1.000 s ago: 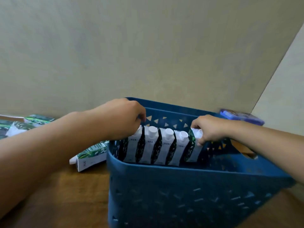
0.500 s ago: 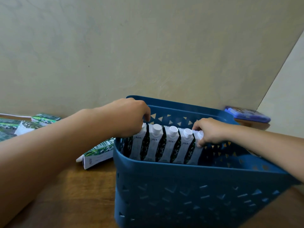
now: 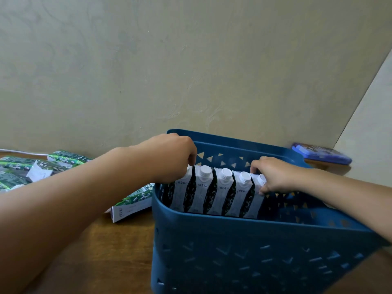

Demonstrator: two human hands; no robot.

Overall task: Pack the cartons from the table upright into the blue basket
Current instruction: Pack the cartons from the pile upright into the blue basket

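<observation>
Five white-capped cartons (image 3: 220, 192) upright (touching) in blue basket (image 3: 233, 240).

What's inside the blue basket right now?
A row of five cartons stands upright in the blue basket, white caps up. The left hand covers the leftmost cap, and the right hand grips the rightmost carton. The near wall hides the floor.

Both forearms are bare right to the frame's edge, with no sleeve or cuff showing; the left hand (image 3: 169, 158) wears no glove, ring or wristband; the right hand (image 3: 275, 175) is equally unadorned, its wrist bare of any watch or strap.
</observation>
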